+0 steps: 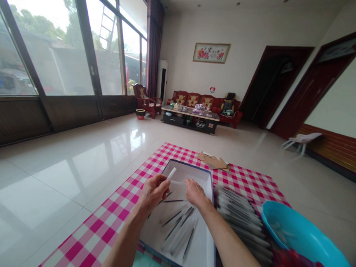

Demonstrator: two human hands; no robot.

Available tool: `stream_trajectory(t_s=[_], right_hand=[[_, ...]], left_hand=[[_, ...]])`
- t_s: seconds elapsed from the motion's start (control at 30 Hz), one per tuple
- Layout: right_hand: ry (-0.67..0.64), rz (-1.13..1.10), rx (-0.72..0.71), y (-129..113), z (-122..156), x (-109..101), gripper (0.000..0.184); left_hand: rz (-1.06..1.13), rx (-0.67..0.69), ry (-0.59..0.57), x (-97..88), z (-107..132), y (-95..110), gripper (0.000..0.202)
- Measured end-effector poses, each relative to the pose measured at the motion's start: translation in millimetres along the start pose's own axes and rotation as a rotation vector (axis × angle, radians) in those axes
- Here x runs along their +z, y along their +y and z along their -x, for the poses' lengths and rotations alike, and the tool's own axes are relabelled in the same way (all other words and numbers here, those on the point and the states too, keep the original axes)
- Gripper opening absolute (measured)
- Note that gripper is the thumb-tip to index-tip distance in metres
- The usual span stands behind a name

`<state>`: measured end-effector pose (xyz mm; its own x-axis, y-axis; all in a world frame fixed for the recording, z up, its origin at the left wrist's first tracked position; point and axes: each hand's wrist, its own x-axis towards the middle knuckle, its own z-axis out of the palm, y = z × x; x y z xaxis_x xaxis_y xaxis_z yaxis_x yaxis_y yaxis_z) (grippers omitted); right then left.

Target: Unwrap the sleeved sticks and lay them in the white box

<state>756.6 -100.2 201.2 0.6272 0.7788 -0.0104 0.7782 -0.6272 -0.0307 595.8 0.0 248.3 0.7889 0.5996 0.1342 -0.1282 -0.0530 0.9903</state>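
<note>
Reaching in over the near edge of the white tray [203,247] with both forearms, working above its middle. Pinching a short clear sleeve [171,173] firmly between thumb and fingertips of the left hand [154,191], tilting it up toward the tray's far left corner. Curling the right hand [195,193] knuckles-up just beside it, fingers drawn narrow, yet hiding too much for telling any hold. Risking, by judgement, a slip of the slick sleeve down among the thin dark rods [177,221] lying loose in the tray's near half. Risking also a sweep of the right forearm into the stacked row of filled sleeves [239,213] along the tray's right edge, nudging them toward the blue basin [297,235] at the near right corner of the checked cloth [104,228].
</note>
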Motion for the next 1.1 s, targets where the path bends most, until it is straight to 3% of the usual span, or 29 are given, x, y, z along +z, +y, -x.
stream_trajectory(t_s=[0.23,0.47,0.77,1.0,1.1], right_hand=[[0.014,0.022,0.077,-1,-28,11,0.03],[0.04,0.025,-0.028,-4,-35,9,0.027],[0.054,-0.002,0.052,8,-35,-1,0.028],[-0.098,-0.168,-0.409,2,8,-2,0.023],[-0.149,-0.166,-0.487,-1,22,4,0.026]], left_hand=[[0.051,-0.024,0.007,-1.1,-2,-2,0.035],[0.019,-0.033,0.018,-0.4,-3,0,0.034],[0.011,-0.025,0.009,-0.4,-2,1,0.032],[0.02,0.007,-0.003,-0.1,-2,-5,0.029],[0.024,0.012,-0.01,0.4,-2,-5,0.027]])
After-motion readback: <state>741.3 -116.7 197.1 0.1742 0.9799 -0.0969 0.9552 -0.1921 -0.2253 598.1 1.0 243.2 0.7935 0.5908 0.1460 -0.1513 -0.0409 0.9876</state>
